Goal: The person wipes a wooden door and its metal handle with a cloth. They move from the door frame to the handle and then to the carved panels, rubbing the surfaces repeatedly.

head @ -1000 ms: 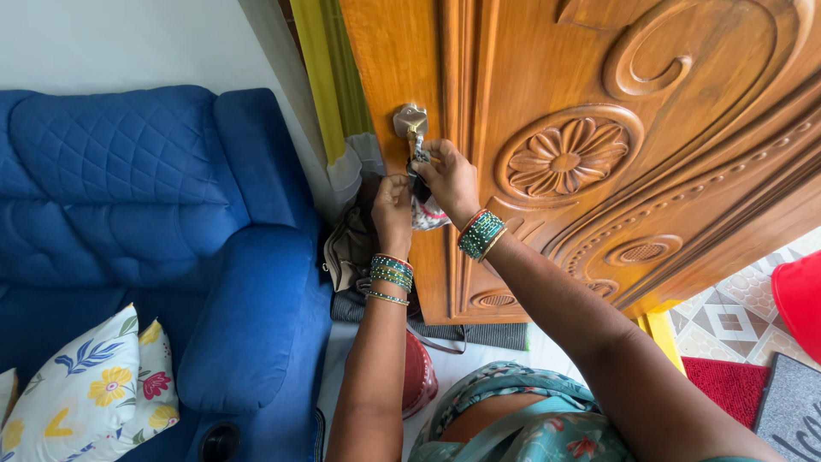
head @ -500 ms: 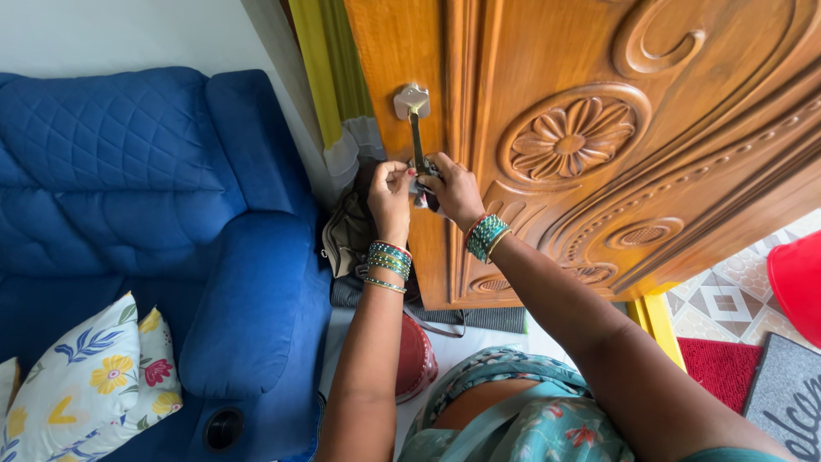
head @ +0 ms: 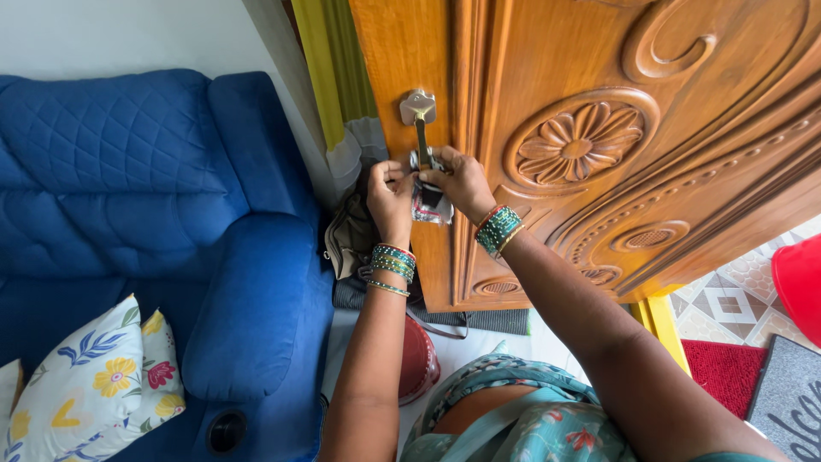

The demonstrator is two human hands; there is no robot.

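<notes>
A small padlock (head: 428, 195) hangs from the metal latch (head: 418, 111) on the edge of a carved wooden door (head: 599, 137), just below the latch's round plate. Both hands meet on it. The right hand (head: 460, 181) has its grip closed around the padlock from the right, fingers curled over its top. The left hand (head: 391, 198) comes in from the left with fingertips pinched narrow against the padlock's side; what lies between them is too small to tell. Each wrist carries a stack of green bangles (head: 498, 228). Behind the left hand, an olive bag (head: 346, 239) sits on the floor against the door's edge, below a yellow-green curtain (head: 338, 77). Left of that stands a blue sofa (head: 137, 205) with a flowered cushion (head: 103, 385) on its seat. A red mat (head: 727, 364) lies on the patterned floor past the door.
</notes>
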